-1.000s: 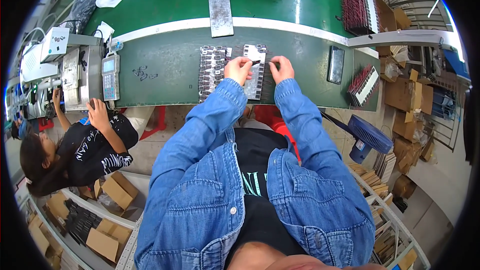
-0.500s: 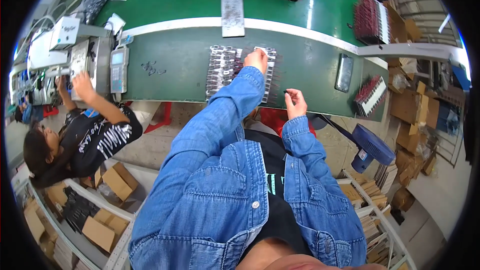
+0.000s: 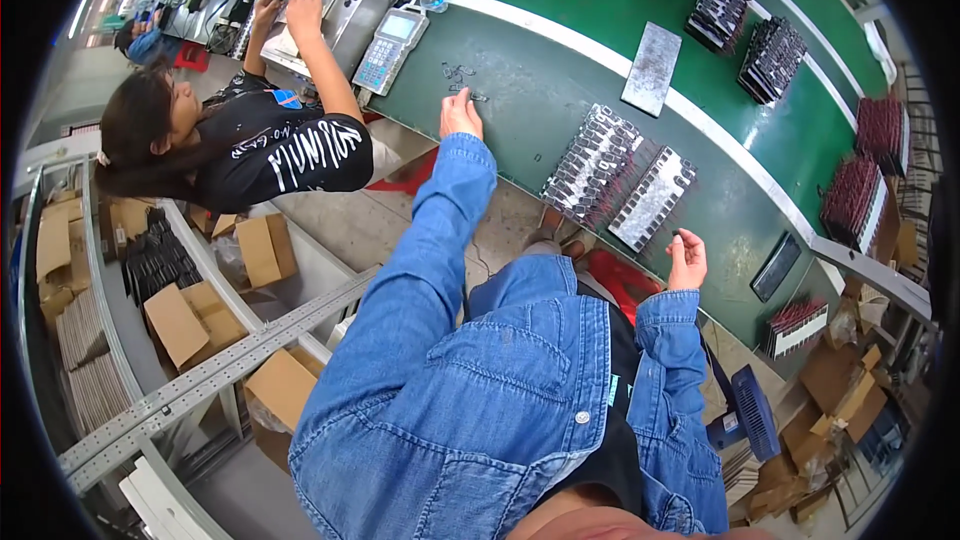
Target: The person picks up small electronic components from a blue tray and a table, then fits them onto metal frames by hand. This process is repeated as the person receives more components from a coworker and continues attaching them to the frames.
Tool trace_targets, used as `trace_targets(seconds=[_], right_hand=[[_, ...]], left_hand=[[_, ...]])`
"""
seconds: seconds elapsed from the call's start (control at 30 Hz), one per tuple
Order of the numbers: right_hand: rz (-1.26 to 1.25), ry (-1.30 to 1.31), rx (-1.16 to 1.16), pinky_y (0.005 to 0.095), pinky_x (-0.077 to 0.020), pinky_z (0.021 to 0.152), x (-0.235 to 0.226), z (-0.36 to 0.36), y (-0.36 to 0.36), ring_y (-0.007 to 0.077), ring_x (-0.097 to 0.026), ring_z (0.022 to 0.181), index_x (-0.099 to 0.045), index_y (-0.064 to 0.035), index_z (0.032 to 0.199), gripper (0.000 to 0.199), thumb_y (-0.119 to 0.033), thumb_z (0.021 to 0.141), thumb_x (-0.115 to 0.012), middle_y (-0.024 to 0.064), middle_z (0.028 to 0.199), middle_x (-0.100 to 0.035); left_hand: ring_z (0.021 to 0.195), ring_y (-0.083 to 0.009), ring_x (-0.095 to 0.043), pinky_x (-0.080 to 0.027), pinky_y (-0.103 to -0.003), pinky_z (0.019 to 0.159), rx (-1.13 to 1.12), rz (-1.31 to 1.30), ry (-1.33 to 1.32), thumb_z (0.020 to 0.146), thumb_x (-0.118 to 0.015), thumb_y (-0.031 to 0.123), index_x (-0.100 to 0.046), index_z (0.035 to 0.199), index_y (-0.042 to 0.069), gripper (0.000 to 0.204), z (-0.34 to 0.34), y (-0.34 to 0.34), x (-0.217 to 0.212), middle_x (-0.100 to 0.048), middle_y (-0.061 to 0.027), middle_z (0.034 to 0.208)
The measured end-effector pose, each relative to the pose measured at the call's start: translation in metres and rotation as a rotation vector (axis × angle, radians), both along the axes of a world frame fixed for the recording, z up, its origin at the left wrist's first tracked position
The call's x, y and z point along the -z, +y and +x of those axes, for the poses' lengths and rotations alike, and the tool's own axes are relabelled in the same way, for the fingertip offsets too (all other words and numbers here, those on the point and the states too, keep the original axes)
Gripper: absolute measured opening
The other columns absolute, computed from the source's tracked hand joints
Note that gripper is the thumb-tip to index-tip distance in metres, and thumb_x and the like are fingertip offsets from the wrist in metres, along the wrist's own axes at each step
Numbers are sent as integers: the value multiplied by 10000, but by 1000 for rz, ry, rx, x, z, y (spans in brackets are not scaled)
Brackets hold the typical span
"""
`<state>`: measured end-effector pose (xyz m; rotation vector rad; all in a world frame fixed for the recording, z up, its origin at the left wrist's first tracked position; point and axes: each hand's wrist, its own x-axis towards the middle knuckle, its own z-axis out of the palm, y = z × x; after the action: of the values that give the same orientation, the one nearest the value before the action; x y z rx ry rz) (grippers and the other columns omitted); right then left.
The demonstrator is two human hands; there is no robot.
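Observation:
My left hand is stretched out over the bench beside a few small black loop-shaped parts. Its fingers point toward them, and nothing is visible in its grasp. My right hand, at the bench's front edge, pinches a small black piece between thumb and fingertips; its exact kind is too small to tell. Between my hands lie pale strips carrying rows of black parts, with thin reddish wires along them. Next to these, a separate pale strip has black parts along its edge.
A grey metal plate lies behind the strips. A handheld keypad device stands at the left, near a co-worker working at a machine. Stacked wired strips and a phone are at the right. A blue fan stands below.
My left hand has left the strips and moved left to the loose black parts. My view has turned leftward. The right hand stays near the bench edge, still pinching its small black piece.

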<state>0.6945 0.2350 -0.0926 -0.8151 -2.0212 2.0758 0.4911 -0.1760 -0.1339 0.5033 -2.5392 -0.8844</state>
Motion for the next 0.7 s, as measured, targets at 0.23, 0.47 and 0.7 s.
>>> trace_targets(seconds=[0.23,0.47,0.7], right_hand=[[-40,-39,-85,211,-477,693,-29,-9,-28,80,-562,760,-596,-2,1021,159,-44,868,-598,22,883,-606],[-164,-25,-194,236,-490,714,-36,-24,-44,89,-578,776,-601,-8,1015,155,-56,868,-602,25,893,-614],[-273,-51,-298,250,-492,709,-47,-54,-63,101,-580,777,-599,-13,1013,142,-54,878,-584,31,894,-608]], left_hand=[[845,-268,-600,-504,-394,730,323,-238,-198,816,-622,202,-648,974,178,162,-15,-42,9,-575,-56,934],[835,-233,-620,-520,-390,713,377,-556,-241,817,-611,262,-640,921,170,142,-12,-34,4,-587,-30,903],[846,-278,-615,-500,-440,739,309,-283,-226,825,-606,323,-630,871,149,182,-9,10,-14,-593,-55,910]])
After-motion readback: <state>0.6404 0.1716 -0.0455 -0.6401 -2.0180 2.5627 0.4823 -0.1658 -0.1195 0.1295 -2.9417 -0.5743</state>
